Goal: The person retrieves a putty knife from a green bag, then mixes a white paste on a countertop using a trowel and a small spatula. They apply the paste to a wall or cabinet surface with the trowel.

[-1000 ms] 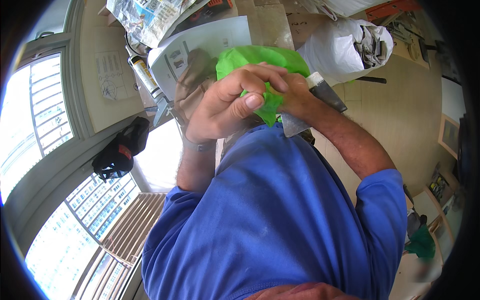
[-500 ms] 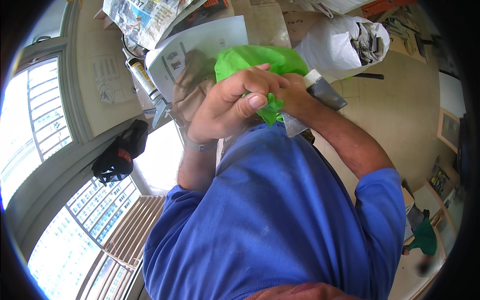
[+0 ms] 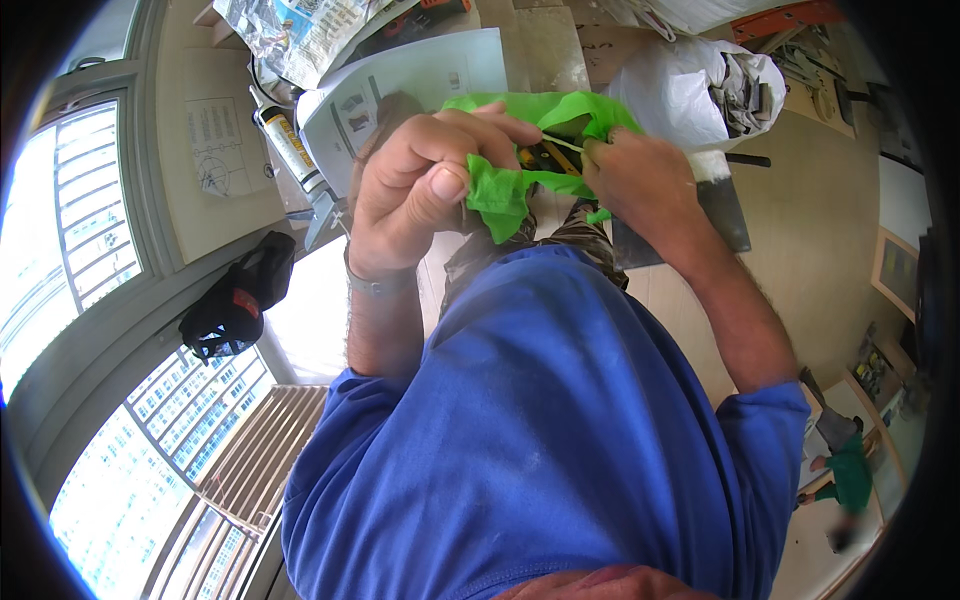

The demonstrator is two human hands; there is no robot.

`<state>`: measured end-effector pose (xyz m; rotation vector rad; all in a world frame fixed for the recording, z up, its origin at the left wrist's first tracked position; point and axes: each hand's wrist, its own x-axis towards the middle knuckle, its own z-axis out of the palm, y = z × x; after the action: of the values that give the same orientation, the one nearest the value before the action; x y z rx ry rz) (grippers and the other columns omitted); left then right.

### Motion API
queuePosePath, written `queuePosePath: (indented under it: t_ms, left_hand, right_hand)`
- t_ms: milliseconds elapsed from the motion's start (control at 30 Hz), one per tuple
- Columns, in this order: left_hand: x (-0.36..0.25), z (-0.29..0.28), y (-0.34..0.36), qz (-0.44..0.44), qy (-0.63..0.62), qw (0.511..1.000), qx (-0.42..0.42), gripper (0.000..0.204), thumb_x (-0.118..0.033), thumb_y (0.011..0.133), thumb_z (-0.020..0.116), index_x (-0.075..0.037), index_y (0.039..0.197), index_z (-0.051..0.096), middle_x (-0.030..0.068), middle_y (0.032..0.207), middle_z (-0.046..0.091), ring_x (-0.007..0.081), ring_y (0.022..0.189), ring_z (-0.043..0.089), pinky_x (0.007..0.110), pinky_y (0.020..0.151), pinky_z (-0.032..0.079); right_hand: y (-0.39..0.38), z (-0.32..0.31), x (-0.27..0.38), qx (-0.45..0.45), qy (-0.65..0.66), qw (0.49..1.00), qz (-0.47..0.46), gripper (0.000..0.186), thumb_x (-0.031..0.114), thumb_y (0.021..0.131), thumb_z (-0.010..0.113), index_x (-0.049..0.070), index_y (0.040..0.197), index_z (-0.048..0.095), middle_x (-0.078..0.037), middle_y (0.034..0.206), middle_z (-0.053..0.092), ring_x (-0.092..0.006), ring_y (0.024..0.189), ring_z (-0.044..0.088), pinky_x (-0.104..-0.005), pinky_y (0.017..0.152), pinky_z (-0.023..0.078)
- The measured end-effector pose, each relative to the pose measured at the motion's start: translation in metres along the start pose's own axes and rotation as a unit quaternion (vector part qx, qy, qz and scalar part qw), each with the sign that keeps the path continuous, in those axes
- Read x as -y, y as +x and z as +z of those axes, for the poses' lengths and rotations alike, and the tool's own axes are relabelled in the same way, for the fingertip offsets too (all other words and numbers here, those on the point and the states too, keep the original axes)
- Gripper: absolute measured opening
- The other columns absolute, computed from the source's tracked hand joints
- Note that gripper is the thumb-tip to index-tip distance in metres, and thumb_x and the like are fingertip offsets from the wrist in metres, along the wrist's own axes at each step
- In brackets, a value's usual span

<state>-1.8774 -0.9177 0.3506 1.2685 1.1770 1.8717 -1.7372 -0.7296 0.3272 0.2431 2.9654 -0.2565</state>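
A thin bright green plastic bag is stretched between my two hands in front of my chest. My left hand pinches one crumpled flap between thumb and fingers. Closed on the opposite edge is my right hand, knuckles up. A gap opens in the green plastic between the hands, and something yellow and black shows through it; I cannot make out its kind. Under my right wrist shows a flat dark grey sheet with a pale far edge.
A caulking gun with a tube lies left, beside a printed paper sheet. Beyond is a clear plastic bag. A white sack of scraps stands at far right. A black cap-like item sits by the window. Another person is at lower right.
My hands have moved apart, left hand to the left and right hand to the right. The bunched green plastic is now spread between them, with a gap opened in it.
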Motion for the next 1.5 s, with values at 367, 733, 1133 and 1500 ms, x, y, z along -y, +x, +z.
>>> queuePosePath:
  t_ms: [367, 733, 1133, 1500]
  left_hand:
    - [0.000, -0.001, -0.001, -0.004, -0.051, 0.995, -0.089, 0.017, -0.022, 0.097, 0.040, -0.007, 0.100, 0.048, 0.0178, 0.100, 0.057, 0.0388, 0.112, 0.050, 0.053, 0.100, 0.031]
    - [-0.002, 0.001, -0.005, -0.022, -0.064, 0.988, -0.140, 0.017, -0.021, 0.097, 0.040, -0.007, 0.103, 0.047, 0.0187, 0.103, 0.056, 0.0378, 0.113, 0.050, 0.050, 0.097, 0.037]
    - [-0.013, -0.002, -0.020, -0.068, -0.028, 0.981, -0.180, 0.018, -0.025, 0.097, 0.040, -0.008, 0.098, 0.045, 0.0172, 0.097, 0.057, 0.0389, 0.107, 0.053, 0.054, 0.101, 0.030]
    - [-0.007, -0.014, -0.009, -0.047, -0.018, 0.988, -0.148, 0.018, -0.026, 0.098, 0.039, -0.009, 0.101, 0.045, 0.0191, 0.098, 0.056, 0.0398, 0.105, 0.054, 0.056, 0.098, 0.033]
  right_hand:
    - [-0.027, -0.042, -0.022, -0.154, 0.371, 0.912, -0.082, 0.016, 0.013, 0.084, 0.058, 0.004, 0.095, 0.065, -0.008, 0.074, 0.056, -0.0178, 0.063, 0.055, -0.0299, 0.057, 0.043]
    - [-0.003, -0.043, -0.099, -0.375, 0.657, 0.586, 0.289, 0.024, 0.024, 0.085, 0.061, 0.001, 0.093, 0.061, 0.000, 0.068, 0.048, -0.0067, 0.058, 0.045, -0.0198, 0.052, 0.035]
    - [0.216, 0.165, -0.171, -0.220, 0.740, 0.541, 0.334, 0.032, 0.023, 0.079, 0.064, 0.001, 0.102, 0.059, -0.007, 0.087, 0.061, -0.0170, 0.068, 0.055, -0.0296, 0.059, 0.044]
    - [0.208, 0.156, -0.209, -0.060, 0.669, 0.654, 0.348, 0.044, 0.037, 0.085, 0.059, 0.001, 0.110, 0.060, -0.008, 0.097, 0.063, -0.0154, 0.082, 0.057, -0.0275, 0.073, 0.044]
